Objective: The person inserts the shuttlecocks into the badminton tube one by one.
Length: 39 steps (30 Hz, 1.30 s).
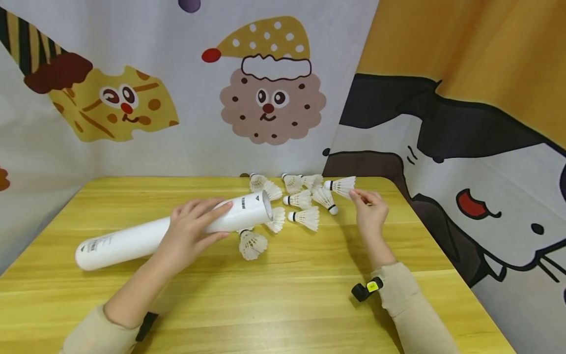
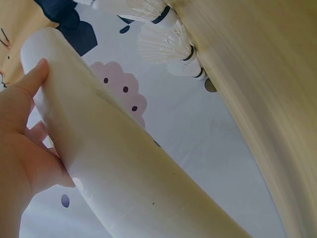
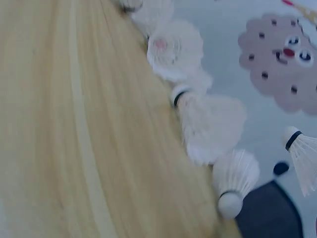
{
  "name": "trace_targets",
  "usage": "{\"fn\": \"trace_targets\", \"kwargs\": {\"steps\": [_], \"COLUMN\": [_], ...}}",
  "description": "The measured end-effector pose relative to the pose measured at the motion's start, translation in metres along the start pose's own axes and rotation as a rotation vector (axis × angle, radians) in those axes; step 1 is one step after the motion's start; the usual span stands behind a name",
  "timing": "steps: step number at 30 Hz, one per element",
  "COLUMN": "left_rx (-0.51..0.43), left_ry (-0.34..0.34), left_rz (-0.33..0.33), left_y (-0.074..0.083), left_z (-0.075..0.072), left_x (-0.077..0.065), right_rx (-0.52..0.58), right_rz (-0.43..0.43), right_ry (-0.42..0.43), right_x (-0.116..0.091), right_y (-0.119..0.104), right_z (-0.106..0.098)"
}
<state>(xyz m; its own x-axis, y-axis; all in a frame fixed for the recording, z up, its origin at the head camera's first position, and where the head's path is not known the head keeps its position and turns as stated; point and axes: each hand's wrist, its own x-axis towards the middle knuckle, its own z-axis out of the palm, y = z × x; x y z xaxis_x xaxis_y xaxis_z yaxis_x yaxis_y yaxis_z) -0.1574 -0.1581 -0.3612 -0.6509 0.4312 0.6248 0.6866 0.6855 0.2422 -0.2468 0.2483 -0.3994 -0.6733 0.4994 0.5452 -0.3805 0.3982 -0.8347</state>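
My left hand (image 1: 187,233) grips a long white shuttlecock tube (image 1: 128,243) around its middle. The tube lies slanted over the table, its open end to the right and higher than its closed end. In the left wrist view, the thumb and fingers of the left hand (image 2: 25,148) lie against the tube (image 2: 114,144). My right hand (image 1: 371,214) pinches a white shuttlecock (image 1: 342,187) by the feather edge, its cork pointing left. The right wrist view shows this shuttlecock (image 3: 303,158) apart from the others; the hand is almost wholly out of frame there.
Several loose shuttlecocks (image 1: 305,218) lie in a cluster between the tube's mouth and my right hand, some partly behind the tube. One shuttlecock (image 1: 253,245) lies in front of the tube. A printed cartoon curtain (image 1: 190,152) hangs behind the wooden table (image 1: 283,305).
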Motion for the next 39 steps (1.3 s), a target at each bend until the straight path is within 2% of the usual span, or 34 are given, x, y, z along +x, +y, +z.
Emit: {"fn": "trace_targets", "kwargs": {"steps": [5,12,16,22,29,39], "left_rx": [0.000,-0.008,-0.012,-0.012,-0.017,-0.014], "left_ry": [0.005,-0.009,-0.009,0.000,0.008,-0.004], "left_rz": [0.001,-0.009,-0.006,0.000,0.008,0.013], "left_y": [0.000,0.000,0.000,-0.001,-0.001,-0.001], "left_z": [0.000,-0.001,-0.001,-0.001,-0.001,0.001], "left_x": [-0.001,0.000,0.000,0.000,0.000,0.000], "right_rx": [0.046,0.077,0.124,0.180,0.193,0.253], "right_rz": [-0.042,-0.118,-0.130,-0.145,-0.223,-0.285], "right_ry": [-0.078,-0.143,-0.182,-0.235,-0.292,-0.358], "right_x": [-0.008,-0.026,-0.033,-0.044,-0.059,-0.077], "right_y": [-0.024,-0.079,-0.096,-0.110,-0.123,-0.125], "right_z": [-0.006,-0.011,-0.010,-0.008,-0.002,0.015]}}
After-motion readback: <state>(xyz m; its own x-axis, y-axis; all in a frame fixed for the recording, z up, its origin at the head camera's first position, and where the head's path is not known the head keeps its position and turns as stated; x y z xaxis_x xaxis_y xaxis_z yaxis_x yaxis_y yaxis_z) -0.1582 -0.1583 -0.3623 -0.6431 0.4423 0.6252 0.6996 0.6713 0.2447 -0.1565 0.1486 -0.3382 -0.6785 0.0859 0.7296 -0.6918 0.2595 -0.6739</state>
